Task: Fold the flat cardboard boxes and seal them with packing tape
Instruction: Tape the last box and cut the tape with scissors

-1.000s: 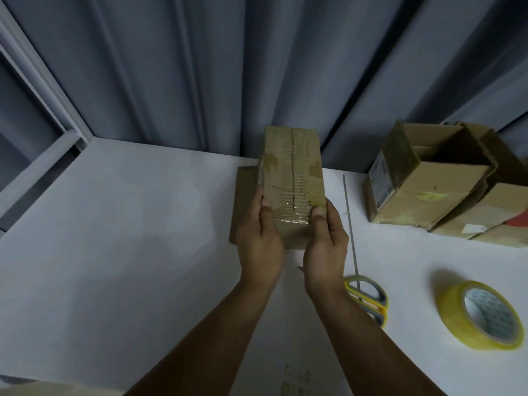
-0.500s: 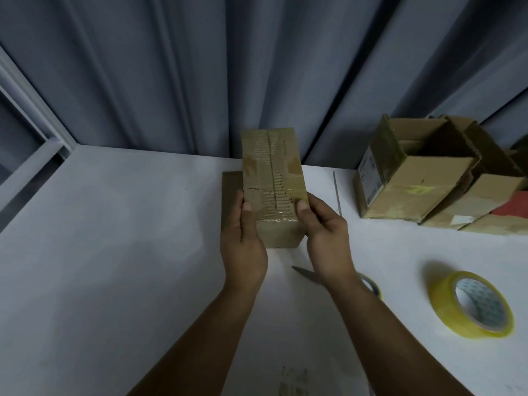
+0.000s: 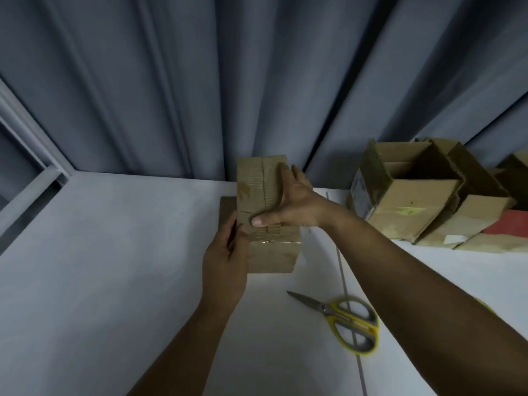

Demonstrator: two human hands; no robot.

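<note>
On the counter (image 3: pixel 114 267), the open boxes (image 3: pixel 405 207) sit beyond-right of the scissors (image 3: pixel 325 309) and the taped box (image 3: pixel 271 255) beyond-left. We judge it light, stiff and hollow, with slick tape: hold its bare sides. Our left hand (image 3: pixel 225 264) grips its left edge; our right hand (image 3: pixel 288 207) presses, spread flat, on the seam.

box (image 3: pixel 264 195) centre on table (image 3: pixel 114 267) | scissors (image 3: pixel 347 320) right, before it | other boxes (image 3: pixel 414 204) far right
</note>
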